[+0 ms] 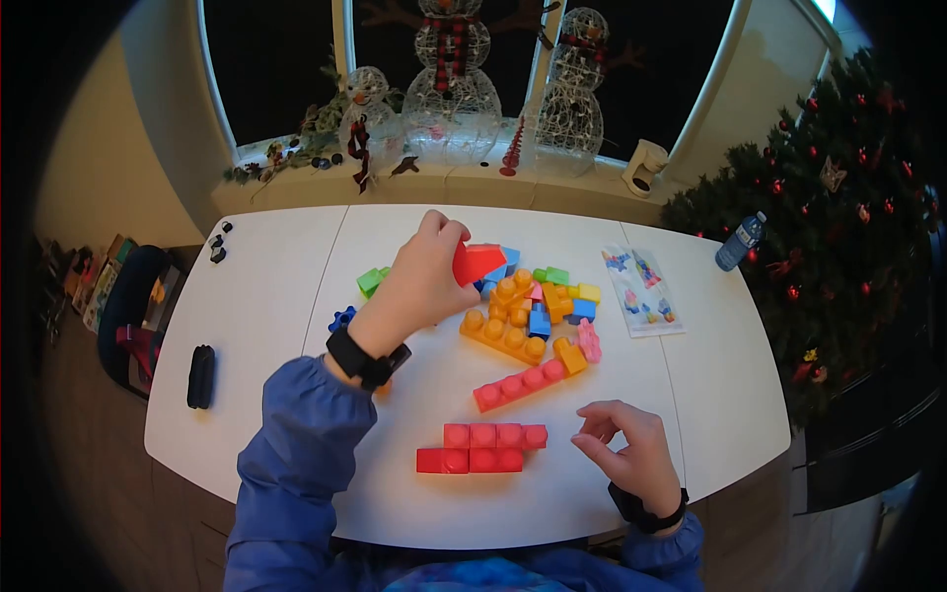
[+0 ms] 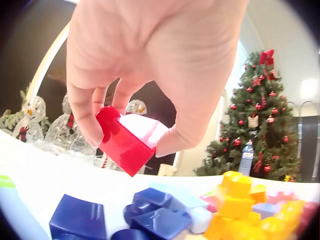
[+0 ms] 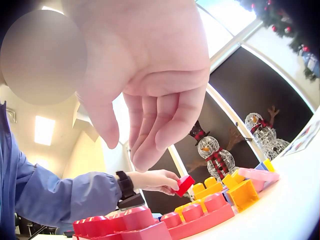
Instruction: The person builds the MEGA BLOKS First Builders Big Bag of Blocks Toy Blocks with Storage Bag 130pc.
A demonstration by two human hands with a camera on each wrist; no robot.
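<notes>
My left hand (image 1: 422,276) pinches a red block (image 1: 479,263) above the back of the block pile; the left wrist view shows the block (image 2: 129,142) between thumb and fingers, over dark blue blocks (image 2: 160,222). Near the table's front right, my right hand (image 1: 631,452) hovers with loosely bent fingers, holding nothing. To its left lie joined red blocks (image 1: 481,449) in two staggered rows. Behind them is a long red-pink block (image 1: 518,385), its far end by an orange block (image 1: 569,356). Yellow-orange blocks (image 1: 503,336) lie in the pile.
On the white table (image 1: 266,296) are a black case (image 1: 201,377) at left, small dark items (image 1: 218,247) at back left, a picture sheet (image 1: 643,290) and a water bottle (image 1: 740,242) at right. Wire snowmen (image 1: 452,99) stand on the sill; a decorated tree (image 1: 829,197) is at right.
</notes>
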